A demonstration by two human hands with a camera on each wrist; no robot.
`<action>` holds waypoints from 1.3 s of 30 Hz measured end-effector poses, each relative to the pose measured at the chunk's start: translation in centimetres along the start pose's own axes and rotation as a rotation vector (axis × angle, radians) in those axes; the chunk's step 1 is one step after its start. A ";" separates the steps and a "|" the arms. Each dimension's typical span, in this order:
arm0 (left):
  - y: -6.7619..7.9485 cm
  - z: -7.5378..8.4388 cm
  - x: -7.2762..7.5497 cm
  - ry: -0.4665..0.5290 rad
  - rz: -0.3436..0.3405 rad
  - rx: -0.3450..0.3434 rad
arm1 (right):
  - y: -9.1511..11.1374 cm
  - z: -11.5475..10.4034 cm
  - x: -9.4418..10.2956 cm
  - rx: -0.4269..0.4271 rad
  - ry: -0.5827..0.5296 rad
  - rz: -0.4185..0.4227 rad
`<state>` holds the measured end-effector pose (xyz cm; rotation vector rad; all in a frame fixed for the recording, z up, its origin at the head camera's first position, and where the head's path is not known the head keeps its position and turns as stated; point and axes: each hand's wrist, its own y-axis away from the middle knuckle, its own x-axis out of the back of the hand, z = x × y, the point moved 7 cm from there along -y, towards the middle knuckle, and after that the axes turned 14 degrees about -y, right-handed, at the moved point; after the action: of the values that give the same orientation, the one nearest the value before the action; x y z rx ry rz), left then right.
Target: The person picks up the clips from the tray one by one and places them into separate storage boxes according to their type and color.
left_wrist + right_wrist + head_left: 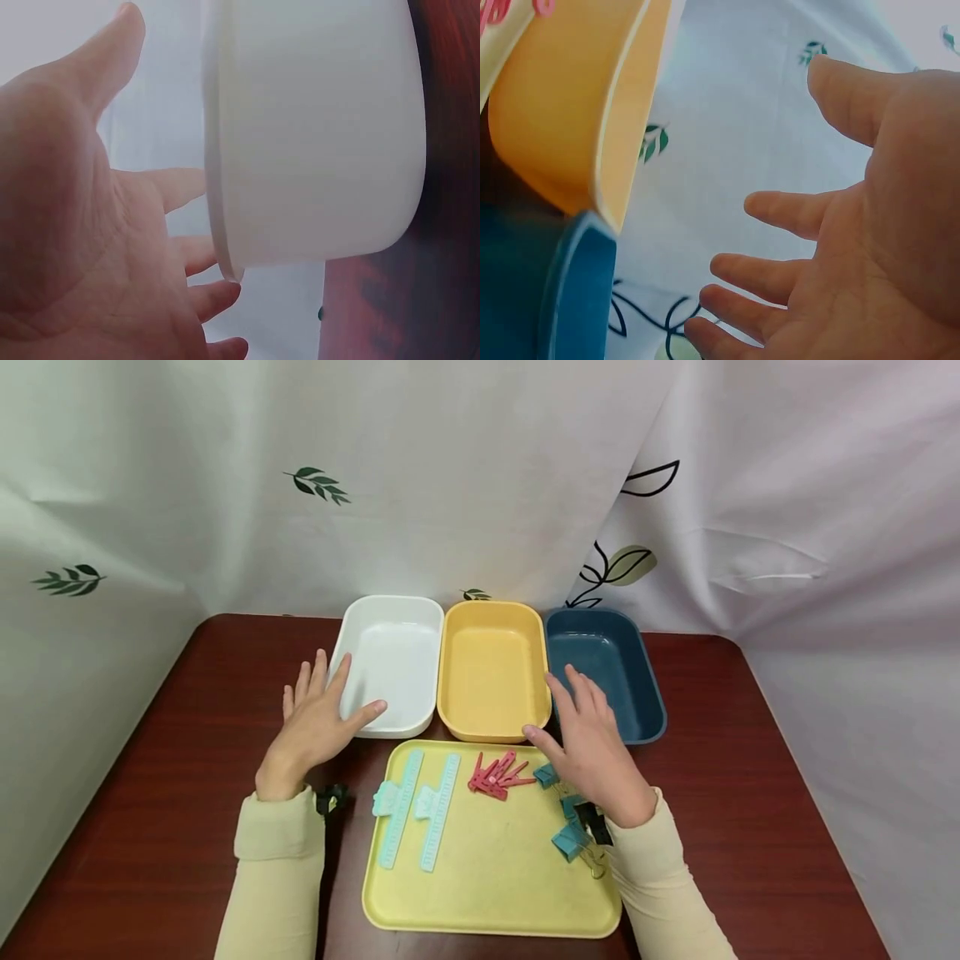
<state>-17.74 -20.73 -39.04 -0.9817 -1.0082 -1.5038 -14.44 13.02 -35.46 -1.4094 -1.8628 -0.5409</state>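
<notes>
My left hand (311, 727), fingers spread, hovers over the near left corner of the white bin (390, 668) and holds nothing. In the left wrist view its fingers reach past the rim of that bin. My right hand (592, 752) is spread too, above the far right of the yellow tray (495, 893) and the near edge of the blue bin (637, 693). On the tray lie two mint ruler clips (401, 810), a small heap of red clothespins (495, 778) and several teal binder clips (570, 841), partly hidden beneath my right hand and wrist.
A yellow bin (495, 677) stands between the white and blue bins, the three side by side along the back of the dark red table (150, 827). Behind them hangs a white curtain (450, 468) with leaf prints. The tray sits in front of the bins.
</notes>
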 end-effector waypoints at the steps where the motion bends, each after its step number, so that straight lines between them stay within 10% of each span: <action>1: 0.0 -0.1 -0.1 0.003 -0.005 0.000 | 0.0 -0.2 -0.2 0.012 0.000 -0.001; 39: -0.3 -1.6 -1.1 0.085 -0.083 0.028 | 1.5 -7.1 -9.7 0.238 0.073 -0.208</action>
<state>-18.03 -21.86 -40.56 -0.8584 -1.0170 -1.5828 -9.58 2.30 -38.35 -1.0351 -1.9545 -0.4478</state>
